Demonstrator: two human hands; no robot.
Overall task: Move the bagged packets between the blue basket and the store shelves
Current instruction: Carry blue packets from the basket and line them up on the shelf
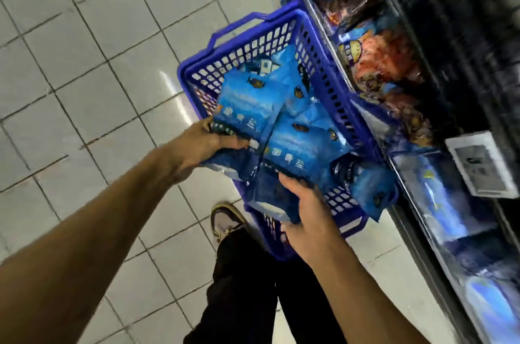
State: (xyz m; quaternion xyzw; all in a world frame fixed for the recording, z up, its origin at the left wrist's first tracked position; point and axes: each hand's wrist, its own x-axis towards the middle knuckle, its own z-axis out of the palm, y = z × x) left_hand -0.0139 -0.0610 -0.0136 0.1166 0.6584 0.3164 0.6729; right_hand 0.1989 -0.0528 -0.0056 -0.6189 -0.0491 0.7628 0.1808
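Note:
A blue mesh basket (253, 42) stands on the tiled floor beside the store shelves (439, 68), with several blue bagged packets in it. My left hand (205, 144) grips the lower edge of one blue packet (247, 107) above the basket's near left side. My right hand (306, 214) holds the bottom of another blue packet (298, 146) from underneath, over the basket's near end. More packets lie deeper in the basket (289, 73) and one hangs over its right rim (368, 186).
The shelves on the right hold blue and orange bags (385, 62) and blue bags lower down (447, 203), with a white price tag (484, 166) on the shelf edge. My dark trousers (244, 287) and a shoe (225, 220) are just behind the basket. Grey floor tiles (84, 62) spread to the left.

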